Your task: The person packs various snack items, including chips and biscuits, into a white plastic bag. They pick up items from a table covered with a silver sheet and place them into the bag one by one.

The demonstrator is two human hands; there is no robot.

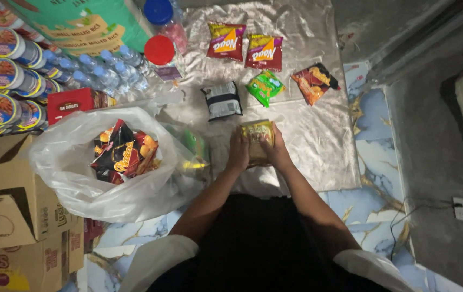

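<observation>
A small yellow-gold snack packet point(256, 134) is gripped from both sides, my left hand point(238, 152) on its left edge and my right hand point(276, 151) on its right. It hovers just above a silvery plastic sheet point(318, 140) spread on the floor. Further out on the sheet lie two red-and-yellow packets point(226, 40) point(264, 51), a green packet point(264, 87), an orange packet point(313, 82) and a black-and-white packet point(222, 100). To my left, a clear plastic bag point(80, 184) stands open with more dark and red snack packets point(123, 154) inside.
Cardboard boxes point(10, 216) stack at lower left. Canned goods point(1, 75), small water bottles point(107, 70), a red chocolate box point(72, 103), a rice sack point(85, 21) and jars with red and blue lids point(159, 50) crowd the upper left. A wall socket point(462, 208) with a cable sits at right.
</observation>
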